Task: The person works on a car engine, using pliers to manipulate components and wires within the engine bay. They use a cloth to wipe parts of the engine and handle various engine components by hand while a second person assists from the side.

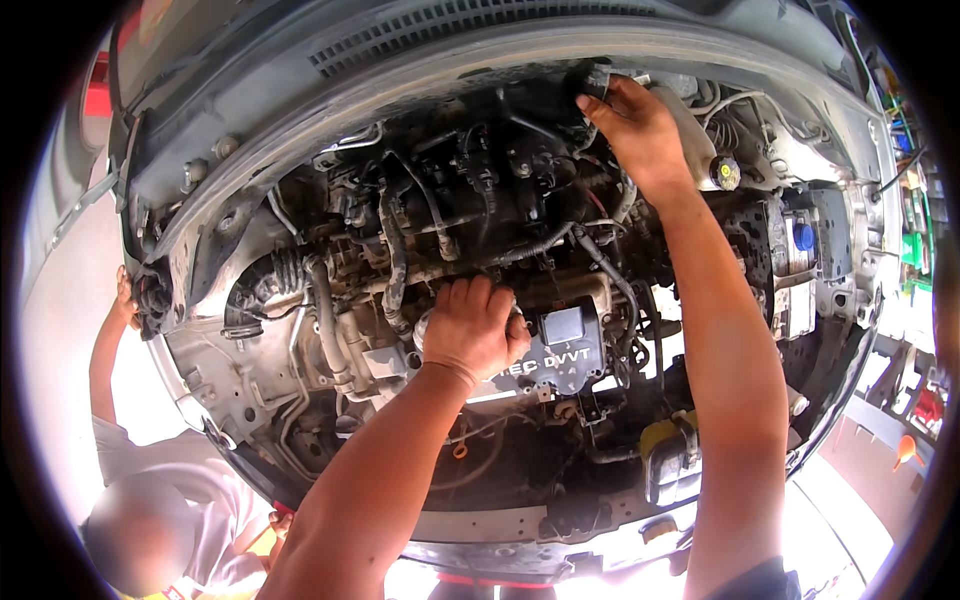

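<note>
My left hand [470,325] is closed in a fist at the middle of the engine, over the edge of the dark engine cover [570,350]. A bit of something pale grey shows beside its knuckles, but the fingers hide what it is. My right hand [640,135] reaches to the far side of the engine bay, under the cowl edge. Its thumb and fingers close on a black rounded part [580,88], whose kind I cannot make out. Between the hands lie black hoses [540,245] and wiring.
A black ribbed air hose [265,290] lies at left. At right sit a battery [797,270] and a capped reservoir [724,172]; a coolant tank [672,458] is near. Another person [185,510] stands at lower left, one hand [126,298] on the car's side.
</note>
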`<action>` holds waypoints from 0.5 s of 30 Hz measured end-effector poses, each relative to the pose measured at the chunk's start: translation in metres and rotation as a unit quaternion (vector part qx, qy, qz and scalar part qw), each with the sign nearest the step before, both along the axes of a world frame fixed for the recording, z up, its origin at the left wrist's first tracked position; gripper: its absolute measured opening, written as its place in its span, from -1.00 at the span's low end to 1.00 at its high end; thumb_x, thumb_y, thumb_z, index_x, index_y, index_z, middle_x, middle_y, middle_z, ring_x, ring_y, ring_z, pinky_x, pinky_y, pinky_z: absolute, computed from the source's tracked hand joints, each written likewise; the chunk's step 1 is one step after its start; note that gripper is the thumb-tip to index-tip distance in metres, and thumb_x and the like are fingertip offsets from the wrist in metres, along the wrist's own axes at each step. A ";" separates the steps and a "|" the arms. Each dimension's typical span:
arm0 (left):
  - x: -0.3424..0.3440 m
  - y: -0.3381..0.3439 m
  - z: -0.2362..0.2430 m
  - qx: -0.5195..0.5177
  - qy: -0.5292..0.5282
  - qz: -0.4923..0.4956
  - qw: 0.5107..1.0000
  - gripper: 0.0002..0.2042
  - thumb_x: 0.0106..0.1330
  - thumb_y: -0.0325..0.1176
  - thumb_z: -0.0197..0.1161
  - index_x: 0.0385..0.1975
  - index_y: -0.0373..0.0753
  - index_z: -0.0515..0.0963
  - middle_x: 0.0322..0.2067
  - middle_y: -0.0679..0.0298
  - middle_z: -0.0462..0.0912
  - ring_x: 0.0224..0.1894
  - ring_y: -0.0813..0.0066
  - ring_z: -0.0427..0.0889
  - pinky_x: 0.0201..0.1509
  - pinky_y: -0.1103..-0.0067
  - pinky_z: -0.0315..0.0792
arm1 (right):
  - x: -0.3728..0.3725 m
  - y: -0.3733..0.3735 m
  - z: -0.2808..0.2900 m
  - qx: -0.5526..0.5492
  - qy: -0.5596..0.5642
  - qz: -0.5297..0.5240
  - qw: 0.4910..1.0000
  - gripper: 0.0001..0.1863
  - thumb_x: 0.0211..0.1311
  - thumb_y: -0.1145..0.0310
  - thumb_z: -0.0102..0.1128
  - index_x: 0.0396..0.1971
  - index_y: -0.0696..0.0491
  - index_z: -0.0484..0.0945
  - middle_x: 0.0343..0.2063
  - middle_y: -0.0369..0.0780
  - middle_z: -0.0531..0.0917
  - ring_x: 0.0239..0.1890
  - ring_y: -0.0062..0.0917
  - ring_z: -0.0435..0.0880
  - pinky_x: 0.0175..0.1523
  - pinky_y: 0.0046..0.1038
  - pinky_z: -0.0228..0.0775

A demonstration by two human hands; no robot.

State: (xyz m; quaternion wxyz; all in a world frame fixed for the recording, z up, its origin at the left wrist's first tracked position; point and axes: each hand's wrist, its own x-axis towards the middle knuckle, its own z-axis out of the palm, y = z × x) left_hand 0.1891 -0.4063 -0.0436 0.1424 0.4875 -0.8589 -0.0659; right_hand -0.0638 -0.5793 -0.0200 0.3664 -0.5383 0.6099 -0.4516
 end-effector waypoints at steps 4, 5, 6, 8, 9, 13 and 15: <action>0.002 0.002 0.003 -0.007 -0.010 -0.003 1.000 -0.75 0.01 -0.24 0.24 -0.34 -0.20 0.53 -0.36 0.15 0.45 -0.33 0.11 0.50 -0.21 0.25 0.47 | 0.006 0.017 0.022 -0.033 0.137 -0.057 0.988 -0.28 0.20 0.03 0.46 0.23 0.20 0.49 0.10 0.00 0.67 0.14 -0.30 0.64 0.28 -0.39 0.42; -0.001 0.001 0.004 -0.004 -0.009 -0.005 1.000 -0.76 0.01 -0.24 0.24 -0.34 -0.20 0.53 -0.36 0.15 0.46 -0.33 0.11 0.51 -0.21 0.24 0.47 | 0.001 0.028 0.030 -0.037 0.094 -0.083 0.991 -0.25 0.18 0.01 0.47 0.22 0.21 0.49 0.13 0.01 0.64 0.20 -0.23 0.60 0.31 -0.35 0.41; -0.005 0.001 0.004 -0.002 -0.008 -0.008 1.000 -0.76 0.02 -0.24 0.23 -0.33 -0.20 0.53 -0.36 0.14 0.46 -0.32 0.11 0.51 -0.20 0.24 0.47 | -0.007 0.034 0.035 -0.024 0.074 -0.133 0.988 -0.35 0.20 0.01 0.44 0.12 0.19 0.55 0.03 -0.04 0.68 0.10 -0.27 0.64 0.32 -0.32 0.40; -0.001 0.004 0.006 -0.007 -0.020 -0.005 1.000 -0.78 0.04 -0.23 0.25 -0.36 -0.18 0.52 -0.37 0.15 0.46 -0.33 0.10 0.51 -0.21 0.23 0.47 | -0.004 0.068 0.073 0.014 -0.216 -0.142 0.966 -0.47 0.30 -0.03 0.32 0.00 0.14 0.58 -0.18 -0.14 0.69 -0.13 -0.40 0.66 0.26 -0.16 0.48; 0.000 0.004 0.003 -0.019 -0.014 -0.004 1.000 -0.80 0.03 -0.23 0.26 -0.41 -0.16 0.50 -0.39 0.16 0.46 -0.35 0.11 0.51 -0.22 0.24 0.47 | -0.004 0.088 0.082 0.024 -0.401 -0.090 0.911 -0.49 0.35 -0.08 0.23 -0.07 0.11 0.58 -0.29 -0.18 0.63 -0.24 -0.46 0.61 0.18 -0.03 0.52; -0.001 0.004 -0.003 -0.036 -0.053 0.000 0.998 -0.81 0.10 -0.22 0.24 -0.41 -0.17 0.48 -0.37 0.14 0.47 -0.32 0.09 0.53 -0.24 0.20 0.46 | 0.027 0.189 0.130 -0.021 -0.831 0.070 0.552 -0.53 0.48 -0.16 0.04 -0.30 0.01 0.43 -0.49 -0.27 0.48 -0.59 -0.57 0.41 -0.27 -0.29 0.51; 0.006 0.009 -0.007 -0.036 -0.079 0.005 0.996 -0.80 0.15 -0.22 0.23 -0.34 -0.19 0.49 -0.34 0.13 0.47 -0.28 0.07 0.54 -0.22 0.20 0.46 | 0.048 0.233 0.151 -0.067 -0.885 0.091 0.452 -0.50 0.52 -0.19 -0.05 -0.31 -0.01 0.37 -0.57 -0.29 0.47 -0.67 -0.59 0.36 -0.49 -0.39 0.33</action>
